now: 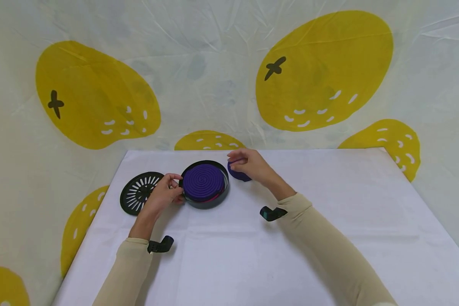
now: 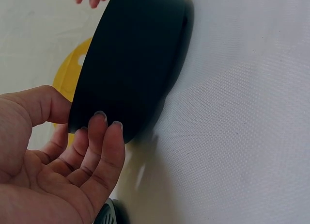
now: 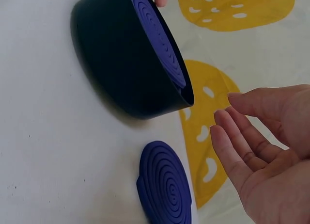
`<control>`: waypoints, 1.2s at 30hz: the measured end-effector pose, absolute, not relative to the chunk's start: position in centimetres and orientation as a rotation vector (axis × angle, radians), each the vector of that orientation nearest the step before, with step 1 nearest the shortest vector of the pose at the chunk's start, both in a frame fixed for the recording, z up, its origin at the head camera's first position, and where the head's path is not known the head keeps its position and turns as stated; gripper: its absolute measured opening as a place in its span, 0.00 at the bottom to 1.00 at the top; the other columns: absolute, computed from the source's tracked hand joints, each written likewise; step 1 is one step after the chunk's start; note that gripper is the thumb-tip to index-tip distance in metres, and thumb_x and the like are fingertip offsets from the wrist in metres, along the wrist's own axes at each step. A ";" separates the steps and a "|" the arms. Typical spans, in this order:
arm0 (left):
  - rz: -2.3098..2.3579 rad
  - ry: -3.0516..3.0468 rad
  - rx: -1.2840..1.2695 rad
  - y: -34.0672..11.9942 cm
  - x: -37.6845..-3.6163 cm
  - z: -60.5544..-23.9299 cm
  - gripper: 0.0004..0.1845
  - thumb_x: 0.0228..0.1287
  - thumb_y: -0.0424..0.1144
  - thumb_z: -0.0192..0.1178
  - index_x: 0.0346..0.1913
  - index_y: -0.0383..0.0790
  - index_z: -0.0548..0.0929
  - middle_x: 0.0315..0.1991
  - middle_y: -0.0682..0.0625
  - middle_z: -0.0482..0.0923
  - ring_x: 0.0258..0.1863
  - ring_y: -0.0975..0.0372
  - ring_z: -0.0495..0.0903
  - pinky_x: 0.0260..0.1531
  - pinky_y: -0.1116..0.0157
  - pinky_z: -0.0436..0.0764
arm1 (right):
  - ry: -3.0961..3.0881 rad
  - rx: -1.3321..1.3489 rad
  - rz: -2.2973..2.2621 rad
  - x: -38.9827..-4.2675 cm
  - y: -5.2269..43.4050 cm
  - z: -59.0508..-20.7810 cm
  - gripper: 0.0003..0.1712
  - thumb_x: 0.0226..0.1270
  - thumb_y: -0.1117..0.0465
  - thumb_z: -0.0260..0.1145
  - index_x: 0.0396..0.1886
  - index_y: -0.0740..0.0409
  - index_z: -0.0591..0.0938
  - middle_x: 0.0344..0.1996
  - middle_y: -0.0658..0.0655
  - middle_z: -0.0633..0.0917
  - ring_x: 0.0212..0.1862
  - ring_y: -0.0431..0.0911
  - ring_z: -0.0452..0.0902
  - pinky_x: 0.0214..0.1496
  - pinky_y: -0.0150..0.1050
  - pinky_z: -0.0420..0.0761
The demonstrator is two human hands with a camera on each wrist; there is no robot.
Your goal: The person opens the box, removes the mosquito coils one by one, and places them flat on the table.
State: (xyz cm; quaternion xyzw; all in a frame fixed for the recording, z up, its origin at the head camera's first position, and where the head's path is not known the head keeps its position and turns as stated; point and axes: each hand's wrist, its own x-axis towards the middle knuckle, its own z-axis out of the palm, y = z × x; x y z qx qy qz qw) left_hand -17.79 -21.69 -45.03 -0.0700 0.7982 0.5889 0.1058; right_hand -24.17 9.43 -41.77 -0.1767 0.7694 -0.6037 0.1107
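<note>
A round black tin stands on the table with a purple spiral mosquito coil in it; a bit of red shows below the coil's edge. My left hand grips the tin's left side, thumb at the rim and fingertips against the outer wall. Right of the tin, another purple coil lies flat on the cloth. My right hand hovers over that loose coil, partly covering it in the head view. In the right wrist view its fingers are relaxed and slightly bent, with nothing between them.
A black slotted round lid lies left of the tin, partly behind my left hand. White cloth covers the table. Behind its far edge hangs a pale curtain printed with yellow fruit shapes.
</note>
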 end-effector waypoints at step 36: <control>1.753 2.330 -0.161 -21.7 -17.7 -44.7 0.26 0.66 0.24 0.58 0.66 0.31 0.66 0.36 0.47 0.69 0.29 0.57 0.83 0.34 0.58 0.87 | 2.266 -0.695 -1.446 -23.7 6.2 -41.1 0.30 0.66 0.69 0.70 0.67 0.65 0.74 0.63 0.66 0.79 0.64 0.58 0.78 0.61 0.42 0.81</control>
